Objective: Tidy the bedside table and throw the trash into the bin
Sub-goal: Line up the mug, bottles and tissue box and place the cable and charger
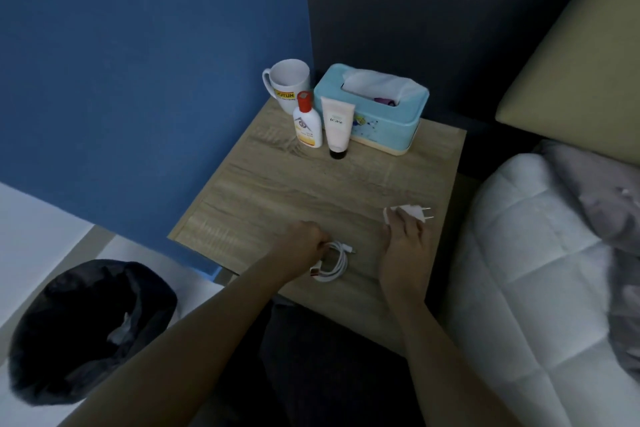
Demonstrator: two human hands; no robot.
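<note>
On the wooden bedside table (284, 184) a coiled white cable (334, 262) lies near the front edge, and my left hand (304, 241) grips its left side. My right hand (403, 248) holds a white charger plug (414, 212) near the table's right edge, its two pins pointing right. At the back stand a white mug (289, 85), a white bottle with a red cap (306, 123), a pale tube standing on its black cap (336, 126) and a light-blue tissue box (375, 107). A black-lined bin (93, 329) sits on the floor at the lower left, with a crumpled white scrap (119, 331) inside.
A blue wall panel (145, 80) borders the table's left side. The bed with a white quilt (540, 270) and a grey cloth (595, 194) lies to the right, under a beige headboard (575, 62).
</note>
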